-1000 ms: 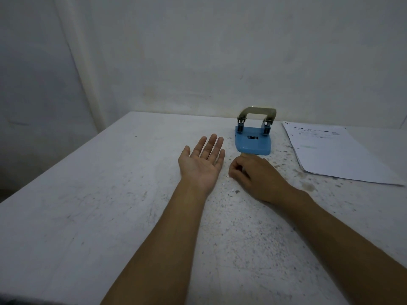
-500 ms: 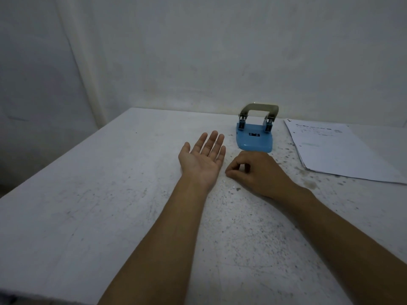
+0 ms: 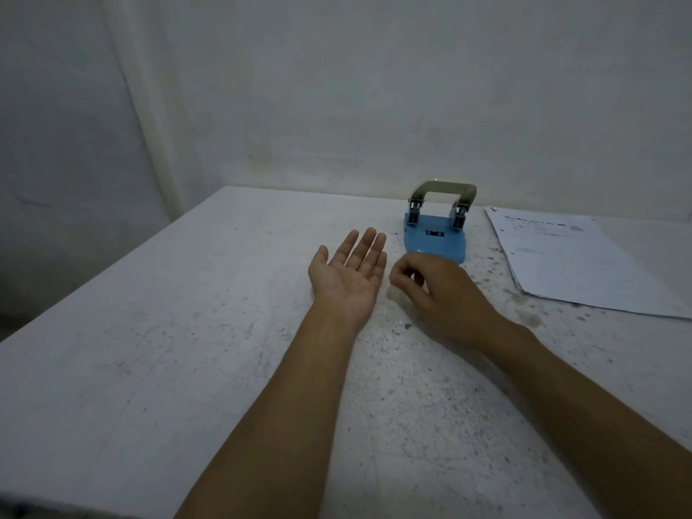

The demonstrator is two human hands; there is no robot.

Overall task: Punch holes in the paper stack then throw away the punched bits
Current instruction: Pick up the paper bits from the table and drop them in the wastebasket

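My left hand (image 3: 348, 279) lies palm up on the white table (image 3: 149, 368), fingers straight and apart, nothing visible in the palm. Just to its right my right hand (image 3: 442, 290) hovers slightly above the table, thumb and forefinger pinched together near the left palm's edge; anything between them is too small to see. A few tiny white punched bits (image 3: 400, 324) lie on the table between my wrists. The blue hole punch (image 3: 434, 237) with its grey lever raised stands just beyond my hands. The paper stack (image 3: 561, 264) lies flat to the right.
The table is scuffed and speckled, darkest around the punch and the paper. A bare wall runs close behind the table. The table's left edge drops off to a dark floor.
My right hand has lifted off the table with its fingertips pinched and moved left toward the open left palm. The left hand has stayed put.
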